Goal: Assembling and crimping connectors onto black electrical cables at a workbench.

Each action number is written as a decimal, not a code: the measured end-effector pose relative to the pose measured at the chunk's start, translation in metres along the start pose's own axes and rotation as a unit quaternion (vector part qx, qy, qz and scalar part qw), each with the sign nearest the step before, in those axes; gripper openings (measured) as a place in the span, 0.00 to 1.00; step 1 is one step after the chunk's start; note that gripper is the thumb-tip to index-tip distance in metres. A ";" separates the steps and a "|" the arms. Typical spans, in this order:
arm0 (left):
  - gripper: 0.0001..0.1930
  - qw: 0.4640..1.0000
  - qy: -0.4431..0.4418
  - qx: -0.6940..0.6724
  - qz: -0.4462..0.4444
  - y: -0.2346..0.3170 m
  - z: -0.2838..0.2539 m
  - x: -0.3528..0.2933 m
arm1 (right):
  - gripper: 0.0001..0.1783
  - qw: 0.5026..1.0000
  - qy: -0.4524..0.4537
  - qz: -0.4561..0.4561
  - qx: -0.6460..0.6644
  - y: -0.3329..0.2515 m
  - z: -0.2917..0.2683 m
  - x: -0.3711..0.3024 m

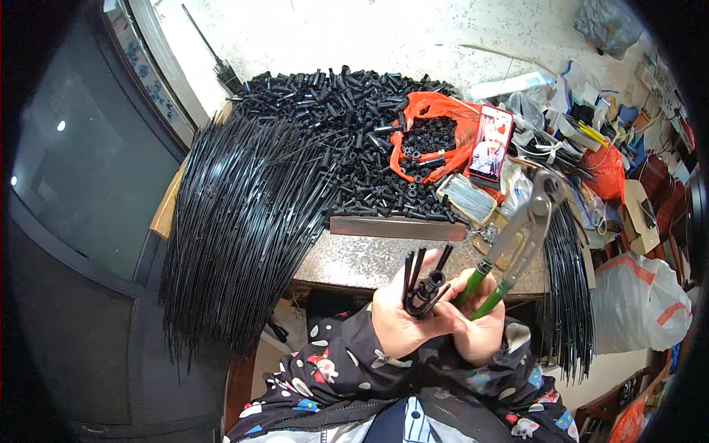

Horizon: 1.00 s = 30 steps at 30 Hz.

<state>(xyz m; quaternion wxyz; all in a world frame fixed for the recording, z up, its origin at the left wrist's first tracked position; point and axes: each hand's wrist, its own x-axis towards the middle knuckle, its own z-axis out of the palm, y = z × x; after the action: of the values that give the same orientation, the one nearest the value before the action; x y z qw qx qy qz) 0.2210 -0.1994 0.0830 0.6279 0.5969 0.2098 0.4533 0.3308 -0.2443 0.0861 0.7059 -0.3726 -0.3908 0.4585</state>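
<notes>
Near the table's front edge, my left hand (396, 325) is closed around a black tubular plastic part (426, 293). Several thin black rods (410, 272) stand up around that part, and their lower ends are hidden in the palm. My right hand (480, 340) touches the left one and grips long pliers (519, 230) by their green handles, the metal head pointing up and away to the right. The handles are spread slightly apart. My right thumb lies close beside the black part.
Long black rods (236, 236) overhang the table's left side; another bundle (567, 295) hangs at right. Behind lie heaped black tubular parts (317, 103), a metal bar (395, 227), a red bag (464, 148), a phone (492, 144) and a small tray (467, 198).
</notes>
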 end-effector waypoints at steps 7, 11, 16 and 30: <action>0.50 0.998 -0.049 -0.022 0.042 0.007 -0.009 0.006 | 0.19 0.989 -0.119 -0.083 -0.013 0.011 -0.005 0.016; 0.38 0.990 -0.132 0.042 -0.014 0.025 -0.030 0.001 | 0.17 0.992 -0.003 0.116 0.053 -0.001 -0.004 0.014; 0.57 0.986 0.040 -0.127 0.105 0.020 -0.064 0.003 | 0.11 0.907 -0.201 0.313 -0.195 -0.036 -0.043 -0.005; 0.23 0.995 0.066 0.074 -0.028 0.041 -0.048 -0.006 | 0.29 0.827 -0.332 0.454 0.031 -0.037 -0.035 -0.013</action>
<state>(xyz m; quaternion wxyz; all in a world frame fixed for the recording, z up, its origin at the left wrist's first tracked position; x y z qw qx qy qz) 0.1665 -0.1823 0.1108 0.5794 0.6039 0.3006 0.4574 0.3713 -0.2736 0.1013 0.2574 -0.3114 -0.3739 0.8348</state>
